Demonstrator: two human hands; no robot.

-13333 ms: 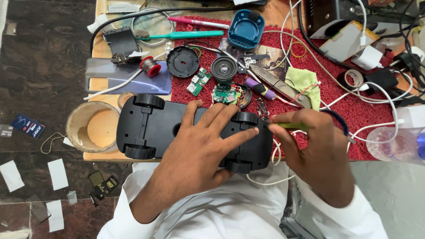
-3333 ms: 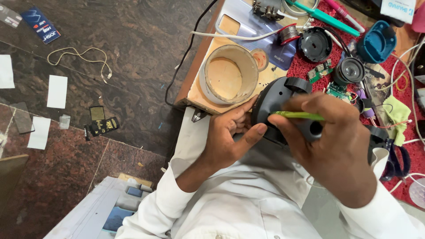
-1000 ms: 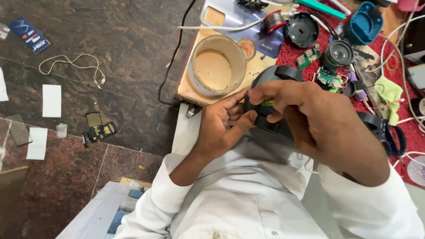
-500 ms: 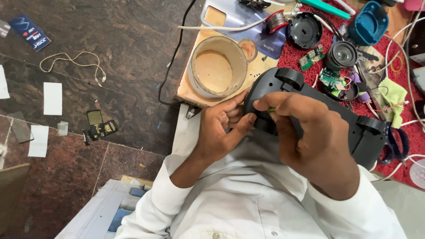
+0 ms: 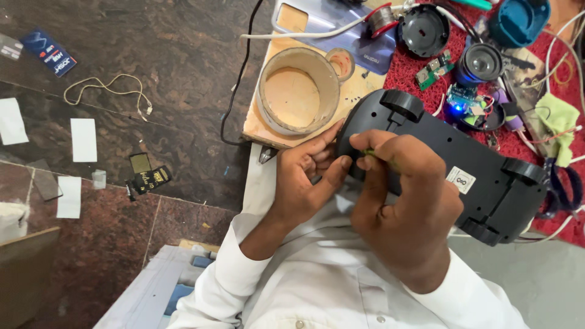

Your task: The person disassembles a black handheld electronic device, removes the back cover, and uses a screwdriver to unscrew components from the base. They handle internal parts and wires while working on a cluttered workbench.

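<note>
Head view: the black toy car point(image 5: 481, 183) lies underside up, its long axis running from the hands out to the right. The left hand point(image 5: 304, 180) cups its near end, fingers curled on it; the right hand point(image 5: 402, 201) – fingertips pressed together – pinches a thin green tool point(image 5: 370, 152) against that same end.

white square label point(image 5: 461, 180) on toy car point(image 5: 481, 183), blue card point(image 5: 50, 53) on floor

The upturned toy car point(image 5: 463, 176) lies across the bench point(image 5: 268, 131) edge, both hands at its nine o'clock end. A round tub point(image 5: 297, 91) sits at ten o'clock of the car, circuit boards point(image 5: 460, 97) at twelve, a cloth point(image 5: 557, 122) at two.
</note>
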